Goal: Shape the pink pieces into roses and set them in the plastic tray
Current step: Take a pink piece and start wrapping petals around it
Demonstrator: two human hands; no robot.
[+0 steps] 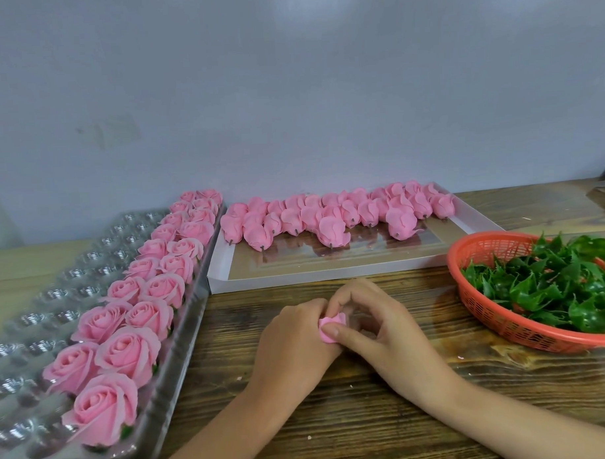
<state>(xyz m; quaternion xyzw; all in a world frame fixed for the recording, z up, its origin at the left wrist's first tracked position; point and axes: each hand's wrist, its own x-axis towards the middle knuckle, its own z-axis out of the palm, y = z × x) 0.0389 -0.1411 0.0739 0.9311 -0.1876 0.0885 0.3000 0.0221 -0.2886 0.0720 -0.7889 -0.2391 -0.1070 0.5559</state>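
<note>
A plain grey wall (289, 92) stands behind the wooden tabletop (335, 417) in front of you. Along the left edge lies the clear plastic tray (56, 293), running from the front edge back toward the wall. Its left-hand cups are bare. Its two right-hand columns are filled with finished roses (127, 352), petals up, each touching the next.

Just beside the tray's far right corner, a shallow white box (330, 273) sits against the wall. A crowded row of unshaped pieces (332, 228) lies along its back edge, each tipped on its side with a short dark stub pointing your way.

Your hands meet near the middle of the tabletop, in front of the box. Your left hand (291, 336) has its fingers curled round the pink piece (332, 326), which sits between both hands just above the wood. Your right hand (376, 326) pinches the same piece, thumb pressed flat on its near side and forefinger arched over the top. How far it is shaped you cannot tell, since your fingers hide most of it.

At the right edge a red mesh basket (466, 244) holds a heap of glossy green leaves (553, 282).
</note>
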